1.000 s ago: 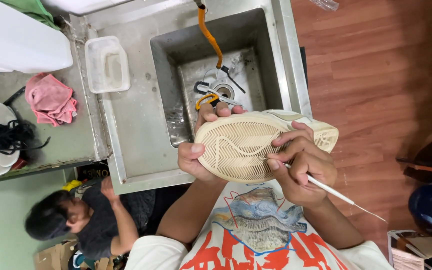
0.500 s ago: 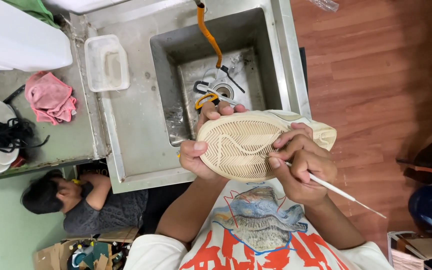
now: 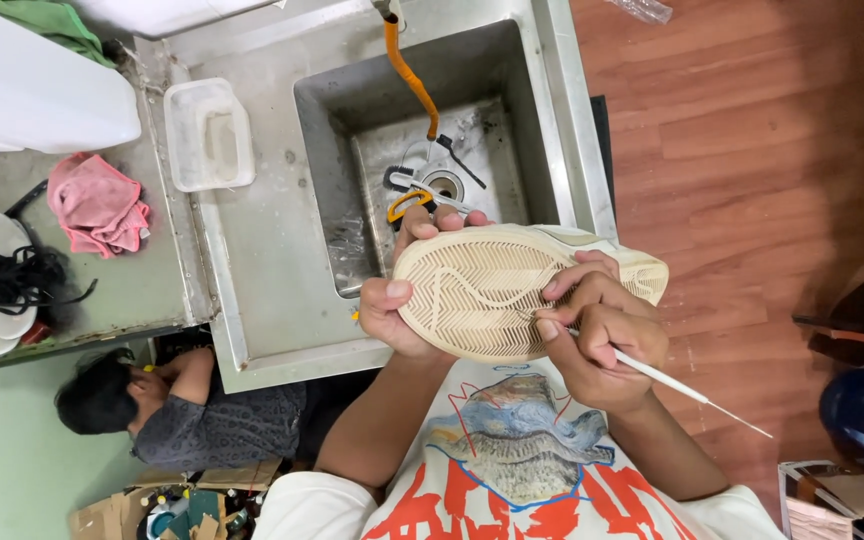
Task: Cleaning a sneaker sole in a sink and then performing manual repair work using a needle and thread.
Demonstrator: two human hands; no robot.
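A cream shoe (image 3: 492, 290) is held sole-up over the front edge of a steel sink (image 3: 542, 110). My left hand (image 3: 392, 305) grips the shoe's left end, thumb on the ribbed sole and fingers wrapped over the far side. My right hand (image 3: 602, 335) rests on the sole's right half and pinches a thin white pick (image 3: 672, 385) like a pen. The pick's tip touches the sole grooves near the middle; its long tail sticks out to the lower right.
An orange hose (image 3: 410, 75) hangs into the sink above brushes and a drain (image 3: 442, 185). On the counter lie a clear tub (image 3: 208, 135), a pink cloth (image 3: 97, 205) and black laces (image 3: 17, 275). Another person (image 3: 187, 410) crouches below the counter. Wooden floor (image 3: 752, 150) at right.
My hands and the shoe have stayed almost still. The person below the counter has shifted and bent the head lower.
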